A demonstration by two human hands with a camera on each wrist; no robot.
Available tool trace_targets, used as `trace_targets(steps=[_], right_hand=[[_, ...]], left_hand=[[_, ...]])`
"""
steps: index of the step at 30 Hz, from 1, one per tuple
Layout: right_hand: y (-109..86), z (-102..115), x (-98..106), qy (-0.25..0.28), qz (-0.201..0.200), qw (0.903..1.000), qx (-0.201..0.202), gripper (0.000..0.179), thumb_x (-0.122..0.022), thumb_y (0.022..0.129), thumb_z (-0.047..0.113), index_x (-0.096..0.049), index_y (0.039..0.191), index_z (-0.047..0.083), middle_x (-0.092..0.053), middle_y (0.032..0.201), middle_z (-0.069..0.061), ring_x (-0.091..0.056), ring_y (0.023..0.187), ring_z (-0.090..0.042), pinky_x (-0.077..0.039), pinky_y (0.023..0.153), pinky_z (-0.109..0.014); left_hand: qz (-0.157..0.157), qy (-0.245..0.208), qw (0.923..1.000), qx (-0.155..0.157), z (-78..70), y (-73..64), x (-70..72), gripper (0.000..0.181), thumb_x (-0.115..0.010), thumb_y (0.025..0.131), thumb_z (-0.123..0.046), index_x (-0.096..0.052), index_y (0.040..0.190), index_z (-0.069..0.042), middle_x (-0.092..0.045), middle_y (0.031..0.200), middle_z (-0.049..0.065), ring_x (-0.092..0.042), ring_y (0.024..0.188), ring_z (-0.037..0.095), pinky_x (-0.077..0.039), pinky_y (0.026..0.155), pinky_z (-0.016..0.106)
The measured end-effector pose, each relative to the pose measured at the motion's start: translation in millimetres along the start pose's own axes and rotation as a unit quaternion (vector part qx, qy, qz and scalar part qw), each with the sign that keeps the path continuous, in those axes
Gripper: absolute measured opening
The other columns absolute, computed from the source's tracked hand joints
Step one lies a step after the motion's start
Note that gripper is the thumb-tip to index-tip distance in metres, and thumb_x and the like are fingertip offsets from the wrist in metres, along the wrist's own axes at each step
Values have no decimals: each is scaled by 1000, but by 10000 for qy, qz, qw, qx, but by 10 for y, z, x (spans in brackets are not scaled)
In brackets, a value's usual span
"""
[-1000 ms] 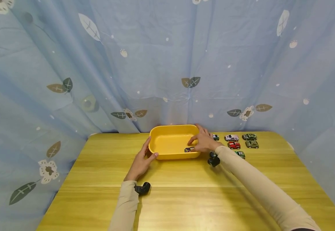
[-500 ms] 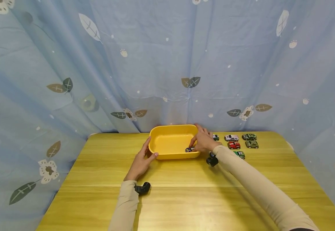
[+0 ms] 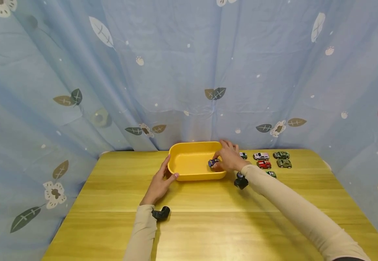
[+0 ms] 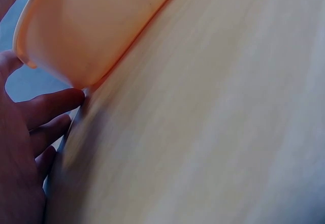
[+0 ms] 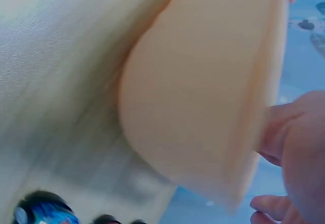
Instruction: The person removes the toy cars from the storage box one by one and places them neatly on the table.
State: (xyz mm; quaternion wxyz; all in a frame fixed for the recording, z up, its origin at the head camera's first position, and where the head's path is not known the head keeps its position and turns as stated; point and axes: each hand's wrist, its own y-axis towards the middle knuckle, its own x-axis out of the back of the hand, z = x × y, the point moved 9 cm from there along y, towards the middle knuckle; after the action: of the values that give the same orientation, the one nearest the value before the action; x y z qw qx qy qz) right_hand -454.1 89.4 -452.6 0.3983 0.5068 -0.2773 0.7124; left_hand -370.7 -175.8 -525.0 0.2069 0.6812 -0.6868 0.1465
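Note:
A yellow plastic tub [image 3: 198, 177] sits at the back of the table, long side toward me. My left hand [image 3: 158, 184] holds its left end, with the thumb on the front corner of the rim and the fingers along the outer side. My right hand [image 3: 231, 158] reaches over the tub's right end and pinches a small blue toy car [image 3: 211, 162] between thumb and finger, inside the tub. Part of the car is hidden by the fingertips. In the right wrist view the tub's outer wall [image 5: 198, 87] hides the car.
Several toy cars stand right of the tub: a white one [image 3: 261, 156], a red one [image 3: 264, 164], two camouflage ones, a green one [image 3: 272, 174] and others partly hidden by my right arm. A blue patterned curtain [image 3: 189, 72] hangs right behind the table [image 3: 202, 224].
The blue toy car, first lying by the tub's front wall, has been pinched and shifted slightly back by my right hand. My left hand stays on the tub.

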Motion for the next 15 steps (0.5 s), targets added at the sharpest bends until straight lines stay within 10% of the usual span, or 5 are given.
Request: trace_targets(steps=[15], right_hand=[[-235, -39, 509, -174, -503, 9967, 609, 32, -76, 99, 28, -77, 126, 12, -69, 123, -14, -49, 116, -38, -36, 94, -57]], left_hand=[[15, 53, 10000, -51, 3, 9, 3, 85, -70, 101, -49, -18, 168, -47, -34, 173, 10, -41, 156, 34, -30, 129, 55]])
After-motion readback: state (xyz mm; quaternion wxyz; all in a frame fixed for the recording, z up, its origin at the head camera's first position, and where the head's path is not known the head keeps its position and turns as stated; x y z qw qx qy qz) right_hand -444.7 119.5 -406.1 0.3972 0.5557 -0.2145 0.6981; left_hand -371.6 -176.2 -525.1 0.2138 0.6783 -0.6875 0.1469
